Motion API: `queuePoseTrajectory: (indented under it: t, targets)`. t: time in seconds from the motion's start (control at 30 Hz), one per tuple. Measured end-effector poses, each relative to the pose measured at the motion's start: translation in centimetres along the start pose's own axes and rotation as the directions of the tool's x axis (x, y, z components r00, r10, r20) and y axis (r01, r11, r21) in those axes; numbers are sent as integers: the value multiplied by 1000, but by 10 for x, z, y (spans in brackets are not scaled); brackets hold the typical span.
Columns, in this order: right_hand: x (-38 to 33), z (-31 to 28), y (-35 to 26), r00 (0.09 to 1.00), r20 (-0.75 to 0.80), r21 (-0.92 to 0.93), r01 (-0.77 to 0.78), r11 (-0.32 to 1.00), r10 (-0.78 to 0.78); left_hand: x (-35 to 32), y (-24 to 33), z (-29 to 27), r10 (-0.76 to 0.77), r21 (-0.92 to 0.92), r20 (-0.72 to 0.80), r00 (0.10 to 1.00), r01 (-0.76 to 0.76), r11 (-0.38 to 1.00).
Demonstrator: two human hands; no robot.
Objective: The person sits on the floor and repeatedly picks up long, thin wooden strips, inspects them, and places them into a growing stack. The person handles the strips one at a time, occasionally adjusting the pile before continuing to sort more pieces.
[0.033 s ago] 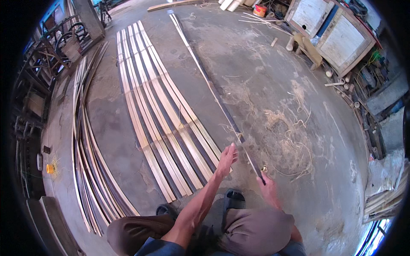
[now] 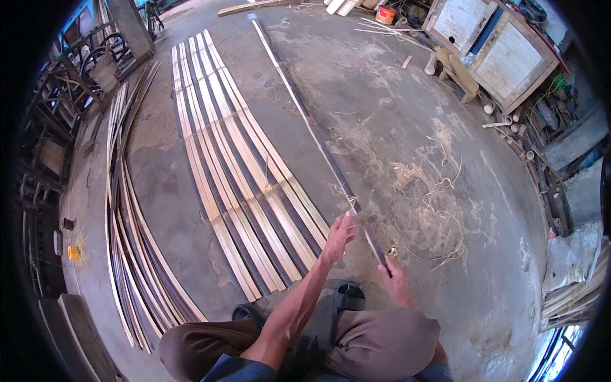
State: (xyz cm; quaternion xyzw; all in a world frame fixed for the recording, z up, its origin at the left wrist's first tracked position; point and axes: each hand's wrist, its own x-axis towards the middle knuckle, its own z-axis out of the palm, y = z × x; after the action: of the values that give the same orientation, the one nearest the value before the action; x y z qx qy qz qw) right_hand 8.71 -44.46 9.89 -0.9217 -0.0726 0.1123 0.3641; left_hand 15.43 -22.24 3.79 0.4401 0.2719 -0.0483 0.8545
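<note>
A long, narrow bamboo strip, dark along one side and pale along the other, stretches away from me across the floor. My right hand is closed around its near end. A thin pale tie wraps the strip farther up, with loose ends sticking out. Just below that tie, on the strip's left side, my left hand has its fingers partly bent and apart; no object shows in it. To the left lies a flat row of pale bamboo slats, joined by cross ties.
A bundle of long, curved strips lies farther left. Fibre scraps litter the floor at right. White-panelled cabinet doors and an orange bucket stand at the back right. My sandalled foot is below the strip.
My right hand has shifted slightly left and up with the near end of the strip. My left hand has hardly moved beside the tie.
</note>
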Motion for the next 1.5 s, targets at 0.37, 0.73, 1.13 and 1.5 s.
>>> queuePoseTrajectory:
  t: [0.37,0.73,1.13,1.5]
  targets:
    - [153,52,-50,941,275,515,-317,796,197,-12,13,3,-55,-278,186,981,106,955]
    - [211,77,-38,998,-16,590,56,805,-58,-11,10,-12,-61,-145,54,997,68,987]
    - [-78,-56,147,960,-181,-68,-230,971,214,9,62,67,-56,-233,340,939,141,962]
    - [-29,-56,-31,667,-623,752,365,549,408,12,70,127,332,192,102,938,-346,918]
